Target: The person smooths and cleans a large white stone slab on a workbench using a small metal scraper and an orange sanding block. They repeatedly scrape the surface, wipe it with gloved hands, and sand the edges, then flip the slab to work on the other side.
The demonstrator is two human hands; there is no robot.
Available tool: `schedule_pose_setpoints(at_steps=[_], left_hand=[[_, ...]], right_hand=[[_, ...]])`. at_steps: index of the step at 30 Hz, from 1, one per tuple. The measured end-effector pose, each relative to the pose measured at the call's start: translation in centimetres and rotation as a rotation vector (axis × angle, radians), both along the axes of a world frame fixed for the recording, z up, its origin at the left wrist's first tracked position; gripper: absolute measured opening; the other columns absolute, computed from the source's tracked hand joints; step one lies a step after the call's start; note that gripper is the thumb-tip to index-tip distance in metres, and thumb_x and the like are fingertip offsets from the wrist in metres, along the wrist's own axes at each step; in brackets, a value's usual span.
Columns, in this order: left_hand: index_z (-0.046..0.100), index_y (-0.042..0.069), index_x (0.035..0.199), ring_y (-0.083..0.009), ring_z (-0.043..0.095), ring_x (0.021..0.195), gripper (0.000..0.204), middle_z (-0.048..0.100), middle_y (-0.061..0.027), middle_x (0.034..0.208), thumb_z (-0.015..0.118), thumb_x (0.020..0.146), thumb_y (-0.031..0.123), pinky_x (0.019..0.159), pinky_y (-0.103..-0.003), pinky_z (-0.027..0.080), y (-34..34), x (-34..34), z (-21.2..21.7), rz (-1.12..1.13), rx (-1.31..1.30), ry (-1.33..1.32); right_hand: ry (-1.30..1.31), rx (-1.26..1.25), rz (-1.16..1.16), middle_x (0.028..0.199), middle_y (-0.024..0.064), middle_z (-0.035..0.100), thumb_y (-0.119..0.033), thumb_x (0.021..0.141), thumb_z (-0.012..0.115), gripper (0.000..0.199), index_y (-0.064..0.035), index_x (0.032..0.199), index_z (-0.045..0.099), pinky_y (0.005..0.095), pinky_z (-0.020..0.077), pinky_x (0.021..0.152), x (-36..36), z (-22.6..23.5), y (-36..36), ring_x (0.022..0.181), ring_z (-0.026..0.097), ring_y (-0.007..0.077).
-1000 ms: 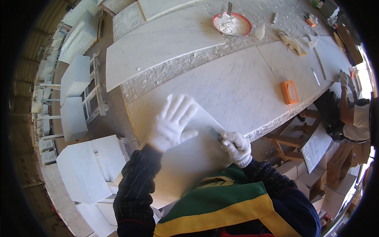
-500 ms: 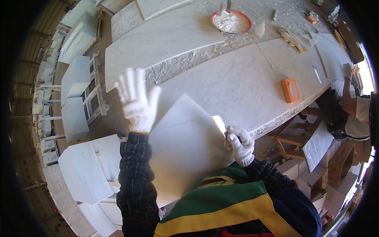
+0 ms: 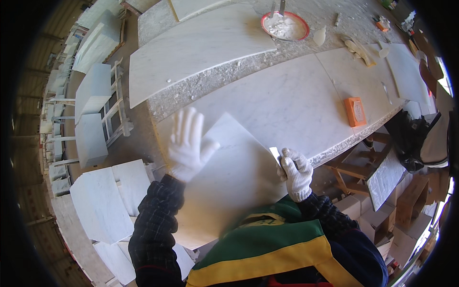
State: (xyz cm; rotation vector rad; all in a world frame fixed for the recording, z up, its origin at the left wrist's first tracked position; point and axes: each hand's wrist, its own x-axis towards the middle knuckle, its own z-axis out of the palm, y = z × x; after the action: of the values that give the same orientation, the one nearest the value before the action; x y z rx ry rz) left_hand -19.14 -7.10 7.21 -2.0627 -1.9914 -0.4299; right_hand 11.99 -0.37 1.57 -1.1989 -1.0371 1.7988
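Note:
A pale marble tile (image 3: 228, 160) stands tilted in front of me, one corner up over the workbench, its lower part close to my green and yellow apron (image 3: 267, 234). My left hand (image 3: 188, 146), in a white knit glove, is open with fingers spread at the tile's left edge; whether it touches the tile I cannot tell. At the tile's right edge, my right hand (image 3: 297, 174), gloved too, is closed round a small scraper (image 3: 276, 156) with a flat metal blade; its handle is hidden in the fingers.
Marble slabs (image 3: 267, 103) lie on the dusty workbench, with an orange box (image 3: 355, 112) on one. Farther back are a red-rimmed bowl (image 3: 285, 26) of white paste and a loose glove (image 3: 358, 50). Stacked tiles (image 3: 103, 205) stand left. A co-worker (image 3: 435, 143) is at the right.
My left hand has moved right and toward me, nearer the tile's upper left edge. My right hand has shifted slightly right with the scraper. The co-worker's arm has moved.

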Motion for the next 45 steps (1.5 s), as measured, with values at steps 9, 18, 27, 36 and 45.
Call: schedule_pose_setpoints(at_steps=[9, 18, 27, 36, 45], left_hand=[[0.045, 0.007, 0.155, -0.0467, 0.032, 0.152, 0.073, 0.039, -0.0243, 0.163, 0.066, 0.098, 0.047, 0.126, -0.057, 0.027, 0.1, 7.5, -1.9, -0.491, -0.184, 0.183], [0.042, 0.009, 0.156, -0.0383, 0.052, 0.138, 0.069, 0.049, -0.022, 0.156, 0.059, 0.104, 0.051, 0.116, -0.049, 0.041, 3.8, -4.8, 4.0, 0.653, 0.286, -0.28], [0.075, 0.008, 0.11, -0.0408, 0.071, 0.084, 0.038, 0.073, -0.0198, 0.089, 0.062, 0.103, 0.043, 0.076, -0.048, 0.055, -1.3, 3.6, -1.7, 0.495, -0.07, -0.465], [0.07, 0.015, 0.122, -0.036, 0.07, 0.087, 0.028, 0.072, -0.0135, 0.097, 0.065, 0.102, 0.035, 0.078, -0.047, 0.054, -1.2, 4.0, -2.0, 0.482, 0.114, -0.31], [0.061, 0.016, 0.139, -0.0363, 0.066, 0.088, 0.041, 0.066, -0.0139, 0.1, 0.067, 0.099, 0.019, 0.078, -0.047, 0.053, -1.1, 3.8, -2.4, 0.597, 0.248, -0.322]], right_hand=[[0.089, -0.191, -0.218, 0.073, 0.0, 0.055, -0.018, 0.107, 0.062, 0.019, -0.0045, 0.121, 0.064, 0.0204, 0.0324, 0.048, -0.8, 0.5, 1.7, 0.057, 0.044, 0.0053], [0.054, -0.169, -0.193, 0.074, -0.0005, 0.056, -0.022, 0.108, 0.062, 0.02, -0.0041, 0.116, 0.064, 0.0199, 0.0331, 0.048, -0.7, 0.3, 1.7, 0.055, 0.043, 0.0043], [0.167, -0.287, 0.216, 0.094, 0.0039, 0.063, -0.012, 0.104, 0.063, 0.034, -0.0009, 0.137, 0.06, 0.0226, 0.0443, 0.062, 1.0, 0.5, 6.2, 0.07, 0.054, 0.0095], [-0.135, 0.5, 0.907, 0.107, 0.0108, 0.076, -0.009, 0.097, 0.066, 0.029, -0.0018, 0.124, 0.073, 0.0323, 0.058, 0.082, -8.3, 6.8, 17.1, 0.089, 0.071, 0.0166], [-0.195, 1.241, 1.268, 0.104, 0.01, 0.076, -0.011, 0.094, 0.068, 0.02, -0.012, 0.11, 0.08, 0.0388, 0.0564, 0.089, -16.7, 8.0, 19.4, 0.098, 0.071, 0.0297]])
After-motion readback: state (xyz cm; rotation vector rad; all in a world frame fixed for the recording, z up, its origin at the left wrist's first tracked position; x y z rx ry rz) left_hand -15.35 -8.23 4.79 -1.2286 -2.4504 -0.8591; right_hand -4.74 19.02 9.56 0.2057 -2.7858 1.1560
